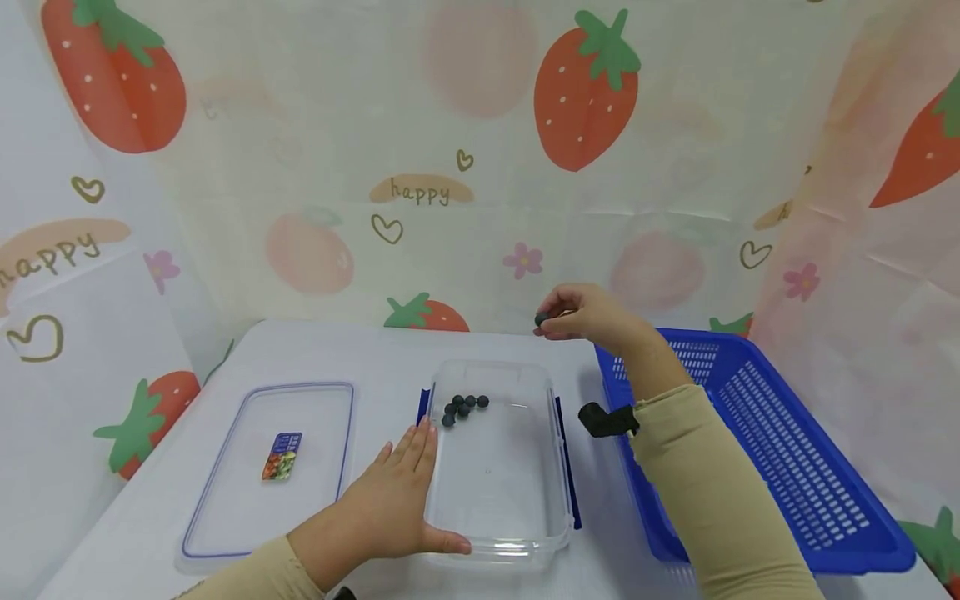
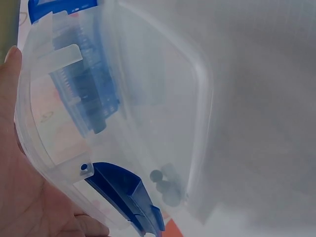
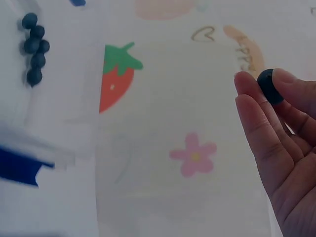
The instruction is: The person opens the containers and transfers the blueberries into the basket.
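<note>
Between thumb and fingertips, my right hand [image 1: 581, 315] pinches one blueberry [image 3: 269, 87], raised in the air beyond the far right corner of a clear plastic container [image 1: 491, 492]. Several more dark blueberries [image 1: 463, 406] lie clustered inside the container, toward its far left. My left hand [image 1: 393, 504] rests against the container's left side, fingers straight, with the thumb stretched along the near edge. Blue latches hang at the container's sides; one blue latch [image 2: 121, 190] shows close to the hand in the left wrist view.
A blue perforated basket [image 1: 795, 467] stands on the right, partly behind my right forearm. On the left lies a clear lid [image 1: 225, 508] with a blue seal and a small printed label [image 1: 282, 456]. Strawberry-patterned cloth [image 1: 480, 250] hangs behind the white table.
</note>
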A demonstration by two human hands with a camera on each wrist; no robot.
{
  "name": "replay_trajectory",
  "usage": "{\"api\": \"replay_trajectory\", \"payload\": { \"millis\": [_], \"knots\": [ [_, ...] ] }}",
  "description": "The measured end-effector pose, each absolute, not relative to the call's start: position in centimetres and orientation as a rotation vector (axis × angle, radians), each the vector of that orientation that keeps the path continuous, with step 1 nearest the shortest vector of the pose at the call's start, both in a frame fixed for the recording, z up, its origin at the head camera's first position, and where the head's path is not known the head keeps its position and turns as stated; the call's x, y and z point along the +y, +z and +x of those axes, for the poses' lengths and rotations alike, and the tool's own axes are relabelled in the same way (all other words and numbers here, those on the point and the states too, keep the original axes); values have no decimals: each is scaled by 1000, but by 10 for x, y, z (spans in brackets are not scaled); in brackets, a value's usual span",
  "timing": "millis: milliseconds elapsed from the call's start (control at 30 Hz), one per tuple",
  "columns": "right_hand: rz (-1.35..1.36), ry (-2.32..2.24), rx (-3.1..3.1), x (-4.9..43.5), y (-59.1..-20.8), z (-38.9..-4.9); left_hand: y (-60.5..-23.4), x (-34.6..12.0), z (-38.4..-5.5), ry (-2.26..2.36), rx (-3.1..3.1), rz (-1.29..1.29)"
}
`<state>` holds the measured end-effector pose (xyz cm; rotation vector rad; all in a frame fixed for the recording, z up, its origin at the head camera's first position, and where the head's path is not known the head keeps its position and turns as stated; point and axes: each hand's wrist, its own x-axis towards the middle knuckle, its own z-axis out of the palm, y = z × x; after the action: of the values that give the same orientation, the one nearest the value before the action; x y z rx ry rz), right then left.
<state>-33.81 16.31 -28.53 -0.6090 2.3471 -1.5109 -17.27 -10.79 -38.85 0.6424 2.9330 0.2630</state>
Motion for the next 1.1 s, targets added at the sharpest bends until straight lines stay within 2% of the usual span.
{"api": "replay_trajectory", "payload": {
  "millis": [567,1100],
  "knots": [
    [-379,-1578,2417,259,-314,-338,-388,-108,-172,285,2936,639],
    [-76,-1406,2546,281,-359,-345,-385,-106,-171,281,2934,622]
  ]
}}
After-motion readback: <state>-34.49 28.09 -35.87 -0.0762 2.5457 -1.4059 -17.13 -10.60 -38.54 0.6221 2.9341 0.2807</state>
